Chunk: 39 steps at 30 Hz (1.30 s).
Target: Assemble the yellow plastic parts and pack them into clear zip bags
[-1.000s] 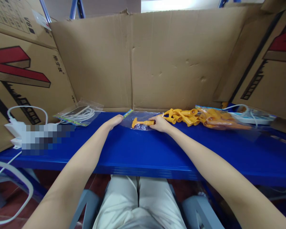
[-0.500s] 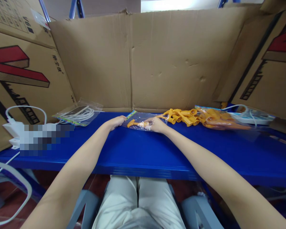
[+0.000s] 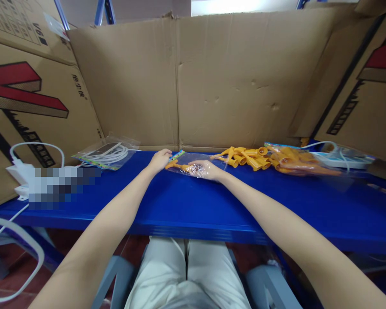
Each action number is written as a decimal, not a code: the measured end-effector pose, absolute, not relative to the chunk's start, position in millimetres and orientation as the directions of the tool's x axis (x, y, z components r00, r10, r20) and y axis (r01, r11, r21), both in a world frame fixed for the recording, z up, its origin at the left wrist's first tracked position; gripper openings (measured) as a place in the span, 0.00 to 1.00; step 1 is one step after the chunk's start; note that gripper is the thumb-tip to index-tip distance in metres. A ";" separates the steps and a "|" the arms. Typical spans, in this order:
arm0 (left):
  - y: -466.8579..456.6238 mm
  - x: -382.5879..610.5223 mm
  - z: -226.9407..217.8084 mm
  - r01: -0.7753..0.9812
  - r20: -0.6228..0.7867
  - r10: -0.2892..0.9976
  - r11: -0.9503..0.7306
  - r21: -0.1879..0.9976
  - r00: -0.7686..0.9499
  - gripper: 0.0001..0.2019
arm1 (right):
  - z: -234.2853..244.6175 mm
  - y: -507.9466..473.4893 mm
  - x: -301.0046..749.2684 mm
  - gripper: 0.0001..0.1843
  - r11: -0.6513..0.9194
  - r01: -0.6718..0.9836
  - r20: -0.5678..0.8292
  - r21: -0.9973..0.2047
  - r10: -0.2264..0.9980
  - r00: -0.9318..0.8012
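A clear plastic bag [image 3: 187, 158] with a colourful printed strip lies over the blue table in front of me. My left hand [image 3: 160, 161] pinches its left end beside the strip. My right hand [image 3: 207, 170] reaches into the bag from the right, and the shiny film covers its fingers. Those fingers are closed on an orange plastic piece [image 3: 179, 166], whose slim end points left toward my left hand. Just right of my right wrist lies a pile of similar orange pieces [image 3: 251, 159], flared like small horns.
At the right lies a filled bag of orange pieces [image 3: 291, 159] near a white power strip [image 3: 344, 161]. A bagged white cable [image 3: 111, 155] lies at the left, near white plugs [image 3: 21, 174]. Cardboard walls [image 3: 238, 81] enclose the blue table [image 3: 193, 206] at the back and sides.
My right hand has slid further left inside the bag, carrying the orange piece closer to the bag's left end. My left hand has shifted slightly, staying at that end.
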<state>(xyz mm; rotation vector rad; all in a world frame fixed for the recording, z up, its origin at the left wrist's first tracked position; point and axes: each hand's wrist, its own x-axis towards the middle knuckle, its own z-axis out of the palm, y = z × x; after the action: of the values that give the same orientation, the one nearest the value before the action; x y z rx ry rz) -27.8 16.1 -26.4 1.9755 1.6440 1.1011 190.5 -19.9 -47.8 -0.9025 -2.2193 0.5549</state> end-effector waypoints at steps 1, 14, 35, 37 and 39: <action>14.4 -25.9 -26.7 0.674 0.352 0.934 -0.297 0.677 0.058 0.14 | -47.4 -20.2 190.8 0.19 0.661 0.447 0.412 -0.602 0.737 -0.536; 0.6 -18.6 -21.8 0.845 0.252 0.936 -0.334 0.417 0.245 0.14 | -36.5 -33.0 191.5 0.21 0.478 0.425 0.248 -0.768 0.835 -0.491; -1.4 -35.7 -17.6 0.990 0.353 0.935 -0.072 0.125 0.023 0.15 | -19.6 -23.5 260.9 0.21 -0.155 0.980 0.256 -0.122 0.949 0.182; -1.9 -35.9 -17.1 0.989 0.351 0.936 -0.069 0.132 0.018 0.15 | -21.6 -22.1 261.3 0.22 -0.153 0.977 0.167 -0.152 0.970 0.177; -2.5 -36.1 -16.7 0.989 0.347 0.938 -0.060 0.137 0.009 0.14 | -23.1 -20.2 261.3 0.23 -0.144 0.976 0.129 -0.164 0.978 0.166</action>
<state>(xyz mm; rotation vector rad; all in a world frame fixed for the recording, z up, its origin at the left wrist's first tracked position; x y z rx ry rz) -36.1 -2.5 -16.7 2.3283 2.2468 0.5788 261.3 -20.2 -23.1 -2.2298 -1.9033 0.0130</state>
